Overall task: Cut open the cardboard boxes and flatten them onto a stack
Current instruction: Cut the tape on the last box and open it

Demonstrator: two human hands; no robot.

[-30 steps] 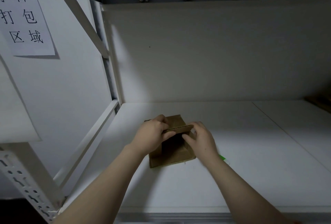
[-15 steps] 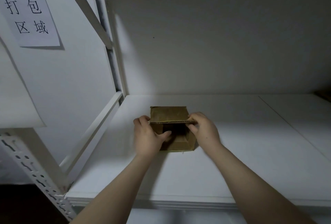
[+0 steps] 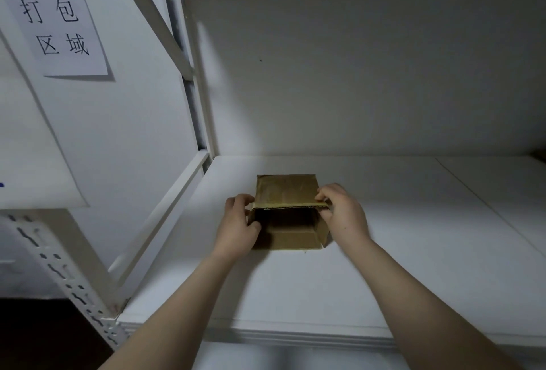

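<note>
A small brown cardboard box [image 3: 288, 192] lies on the white shelf board [image 3: 295, 289], its open end facing me so the dark inside shows. My left hand [image 3: 237, 227] grips the box's left wall, thumb at the opening's edge. My right hand [image 3: 342, 213] pinches the top panel's front right corner and holds the right wall. No cutter is in view.
The shelf sits inside a white metal rack with a slotted upright [image 3: 71, 281] and a diagonal brace [image 3: 156, 221] on the left. A paper sign with printed characters [image 3: 53, 14] hangs on the left wall. A brown object's edge [image 3: 539, 152] shows at the far right.
The box was squashed between my hands a second ago; it has since opened into a square tube facing me. My hands moved apart to its two sides.
</note>
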